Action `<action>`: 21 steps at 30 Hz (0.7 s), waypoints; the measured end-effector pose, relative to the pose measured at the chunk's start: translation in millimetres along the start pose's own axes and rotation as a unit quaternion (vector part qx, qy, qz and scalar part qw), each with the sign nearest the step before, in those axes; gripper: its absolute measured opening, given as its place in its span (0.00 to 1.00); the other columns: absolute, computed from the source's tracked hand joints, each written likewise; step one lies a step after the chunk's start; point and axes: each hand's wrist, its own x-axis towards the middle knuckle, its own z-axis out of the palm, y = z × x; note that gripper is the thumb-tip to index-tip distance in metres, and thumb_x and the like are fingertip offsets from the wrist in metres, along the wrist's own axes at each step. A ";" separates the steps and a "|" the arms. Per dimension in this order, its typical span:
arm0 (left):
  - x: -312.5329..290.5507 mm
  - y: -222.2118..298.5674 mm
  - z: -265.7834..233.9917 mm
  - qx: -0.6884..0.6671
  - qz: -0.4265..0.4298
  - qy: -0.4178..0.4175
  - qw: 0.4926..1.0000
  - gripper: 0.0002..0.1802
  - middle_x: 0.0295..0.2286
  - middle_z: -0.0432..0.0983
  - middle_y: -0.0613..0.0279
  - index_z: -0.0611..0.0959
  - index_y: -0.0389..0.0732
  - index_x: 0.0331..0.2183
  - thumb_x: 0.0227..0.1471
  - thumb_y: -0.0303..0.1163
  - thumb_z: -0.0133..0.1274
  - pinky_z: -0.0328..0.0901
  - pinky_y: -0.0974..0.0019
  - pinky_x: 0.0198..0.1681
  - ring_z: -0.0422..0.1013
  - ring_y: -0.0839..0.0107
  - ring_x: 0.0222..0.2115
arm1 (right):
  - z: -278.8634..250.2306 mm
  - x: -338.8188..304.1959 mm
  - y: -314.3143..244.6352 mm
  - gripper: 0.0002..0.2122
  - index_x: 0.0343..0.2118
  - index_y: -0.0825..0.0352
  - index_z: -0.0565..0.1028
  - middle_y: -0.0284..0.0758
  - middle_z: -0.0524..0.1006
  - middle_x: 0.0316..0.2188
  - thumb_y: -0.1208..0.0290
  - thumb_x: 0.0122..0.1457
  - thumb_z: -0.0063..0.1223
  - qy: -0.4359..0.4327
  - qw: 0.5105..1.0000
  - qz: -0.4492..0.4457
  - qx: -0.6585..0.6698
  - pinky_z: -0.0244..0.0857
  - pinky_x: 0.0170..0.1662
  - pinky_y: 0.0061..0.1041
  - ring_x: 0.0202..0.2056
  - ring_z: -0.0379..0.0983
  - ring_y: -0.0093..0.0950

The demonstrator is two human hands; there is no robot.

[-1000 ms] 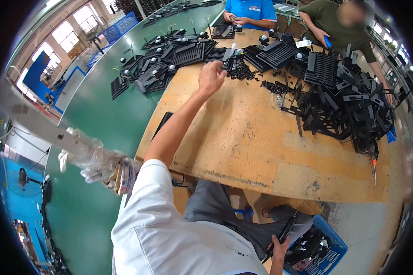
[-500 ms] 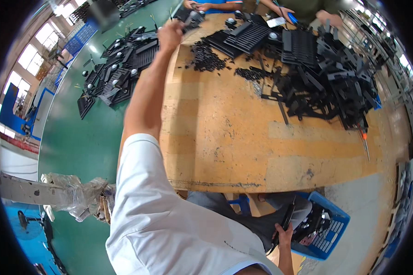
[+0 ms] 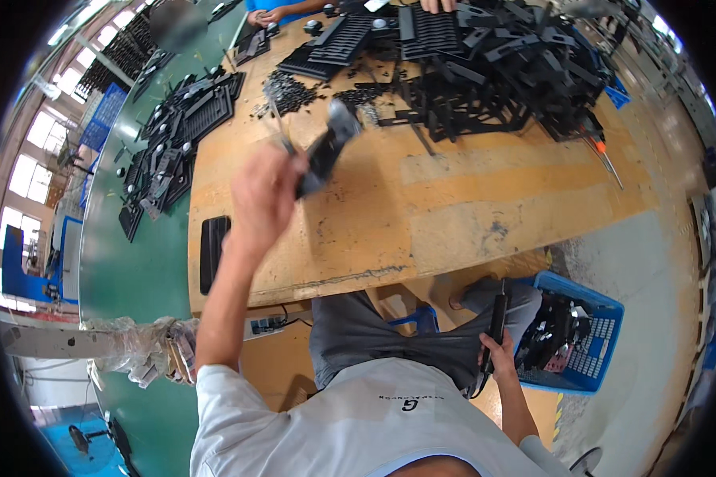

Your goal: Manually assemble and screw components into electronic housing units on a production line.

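Left hand is adjoined at its right by a blurred black part, left of frame centre, gripped with curled grasp; a black tool is clasped by the right hand, lower right.

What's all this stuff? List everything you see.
Tabletop: one, light brown, centre
Long surface: one, green, left
Slatted panels: several, black, far edge and left
Brackets: many, black, piled far right
Small pieces: two heaps, dark, near panels
Flat slab: one, black, tabletop's left edge
Screwdriver: one, orange-handled, right edge
Basket: one, blue, floor, right
Co-workers: parts of two, one in blue, far side
Left hand: one, bare, over tabletop, gripping blurred black part
Right hand: one, bare, by leg, gripping black tool
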 end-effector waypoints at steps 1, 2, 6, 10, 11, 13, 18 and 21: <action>-10.6 13.0 6.3 -0.006 0.071 -0.022 0.997 0.07 0.29 0.77 0.53 0.79 0.35 0.30 0.47 0.14 0.54 0.68 0.59 0.32 0.72 0.54 0.29 | 0.8 0.3 0.2 0.17 0.39 0.63 0.66 0.32 0.71 0.19 0.73 0.55 0.65 -0.011 1.000 -0.010 0.006 0.65 0.16 0.28 0.13 0.70 0.27; -21.6 25.9 15.5 -0.029 0.092 -0.046 0.994 0.11 0.29 0.76 0.53 0.80 0.35 0.32 0.44 0.13 0.52 0.68 0.57 0.31 0.72 0.54 0.29 | 2.4 -2.1 -2.1 0.16 0.39 0.63 0.66 0.33 0.71 0.19 0.73 0.55 0.65 -0.010 1.000 -0.010 0.002 0.65 0.16 0.28 0.14 0.70 0.27; -53.9 57.3 71.1 -0.047 0.147 -0.126 0.980 0.12 0.30 0.74 0.56 0.80 0.36 0.36 0.44 0.20 0.58 0.67 0.57 0.36 0.71 0.56 0.30 | -0.1 -7.3 3.0 0.16 0.39 0.64 0.66 0.33 0.71 0.19 0.74 0.55 0.65 0.015 0.999 -0.020 0.025 0.65 0.16 0.29 0.13 0.70 0.27; -35.3 71.4 62.8 -0.100 0.124 -0.182 0.970 0.10 0.29 0.75 0.57 0.82 0.37 0.35 0.47 0.20 0.59 0.68 0.57 0.36 0.73 0.56 0.31 | -1.8 -4.1 7.4 0.17 0.39 0.62 0.66 0.31 0.71 0.20 0.72 0.54 0.66 0.017 0.999 -0.010 0.030 0.66 0.16 0.29 0.14 0.70 0.28; -25.7 61.4 55.0 -0.104 0.135 -0.179 0.969 0.10 0.29 0.75 0.57 0.82 0.37 0.35 0.47 0.20 0.59 0.68 0.57 0.36 0.73 0.56 0.31 | -2.3 -4.0 7.6 0.17 0.39 0.62 0.66 0.32 0.71 0.20 0.72 0.54 0.66 0.008 1.000 -0.001 0.029 0.66 0.16 0.29 0.14 0.70 0.28; -2.2 39.9 45.8 -0.147 0.121 -0.139 0.972 0.09 0.29 0.77 0.58 0.83 0.39 0.36 0.50 0.20 0.56 0.70 0.60 0.36 0.74 0.58 0.33 | -3.2 -4.8 6.8 0.17 0.39 0.62 0.66 0.32 0.71 0.20 0.72 0.54 0.67 0.007 0.999 -0.009 0.049 0.66 0.16 0.29 0.14 0.70 0.28; 97.7 59.0 87.4 -0.129 0.176 -0.104 0.970 0.08 0.31 0.78 0.58 0.84 0.38 0.35 0.50 0.20 0.56 0.71 0.62 0.37 0.75 0.57 0.35 | -3.1 -9.7 6.0 0.16 0.39 0.63 0.66 0.33 0.71 0.20 0.74 0.55 0.65 0.018 0.999 0.009 0.032 0.66 0.16 0.30 0.13 0.70 0.29; 142.2 79.2 161.4 -0.110 0.314 -0.050 0.942 0.14 0.34 0.77 0.62 0.83 0.40 0.38 0.46 0.20 0.55 0.73 0.61 0.39 0.74 0.59 0.37 | -2.3 -5.2 10.4 0.18 0.40 0.65 0.65 0.35 0.71 0.19 0.75 0.54 0.66 0.002 0.998 0.008 0.061 0.65 0.16 0.30 0.13 0.70 0.30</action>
